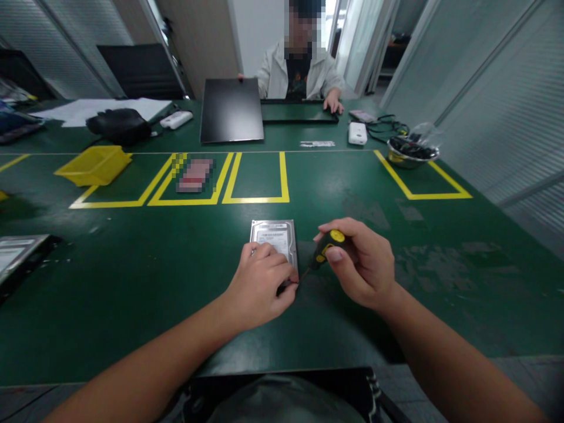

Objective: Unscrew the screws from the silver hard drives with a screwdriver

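A silver hard drive [274, 234] with a printed label lies flat on the green table, in front of me. Over its near part rests my left hand [264, 282], fingers curled round the drive, thumb and forefinger close together at its near right corner. My right hand [363, 261] is wrapped round the handle of a black and yellow screwdriver [324, 248]. The screwdriver is tilted, its thin shaft pointing down and left to that same corner, beside my left fingertips. Whether the tip sits in a screw is too small to tell.
Across the green table [198, 252], a person [304, 70] holds a dark flat panel [232, 111]. A yellow bin [94, 164] stands at the left, a metal bowl of cables [413, 154] at the far right. Another device [22, 255] lies at the left edge. Yellow tape marks outline several areas.
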{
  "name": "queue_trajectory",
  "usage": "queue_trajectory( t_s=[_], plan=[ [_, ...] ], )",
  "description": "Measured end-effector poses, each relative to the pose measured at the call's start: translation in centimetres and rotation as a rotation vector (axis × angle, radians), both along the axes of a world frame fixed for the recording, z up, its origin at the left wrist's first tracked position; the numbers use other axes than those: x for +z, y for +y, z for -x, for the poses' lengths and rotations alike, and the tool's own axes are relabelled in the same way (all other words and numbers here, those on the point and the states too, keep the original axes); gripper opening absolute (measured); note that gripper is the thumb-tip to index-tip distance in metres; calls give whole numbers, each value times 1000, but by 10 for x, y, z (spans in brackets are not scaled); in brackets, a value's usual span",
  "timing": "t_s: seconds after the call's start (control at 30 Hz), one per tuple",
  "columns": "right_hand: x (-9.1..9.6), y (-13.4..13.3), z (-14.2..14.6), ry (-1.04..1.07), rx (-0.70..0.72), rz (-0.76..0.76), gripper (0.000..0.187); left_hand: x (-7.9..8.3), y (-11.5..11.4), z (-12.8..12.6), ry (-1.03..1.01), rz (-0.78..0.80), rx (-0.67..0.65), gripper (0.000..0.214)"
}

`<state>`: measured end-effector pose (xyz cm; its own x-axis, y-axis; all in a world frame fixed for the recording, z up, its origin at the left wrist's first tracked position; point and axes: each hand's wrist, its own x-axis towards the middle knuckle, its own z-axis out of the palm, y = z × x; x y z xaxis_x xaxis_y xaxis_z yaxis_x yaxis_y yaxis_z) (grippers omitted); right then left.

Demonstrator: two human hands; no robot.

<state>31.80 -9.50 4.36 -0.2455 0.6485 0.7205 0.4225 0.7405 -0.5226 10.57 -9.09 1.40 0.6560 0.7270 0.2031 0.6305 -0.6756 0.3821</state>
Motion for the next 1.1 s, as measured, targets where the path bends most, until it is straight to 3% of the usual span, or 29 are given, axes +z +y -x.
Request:
queue_trajectory(
  t_s=[0.33,1.1],
  plan=[
    [8,-2,-3,-57,94,-28,28,1,0,0,1,-8,-12,8],
    [17,-6,-7,-99,141,-39,32,1,1,2,5,-5,-26,7]
  ],
)
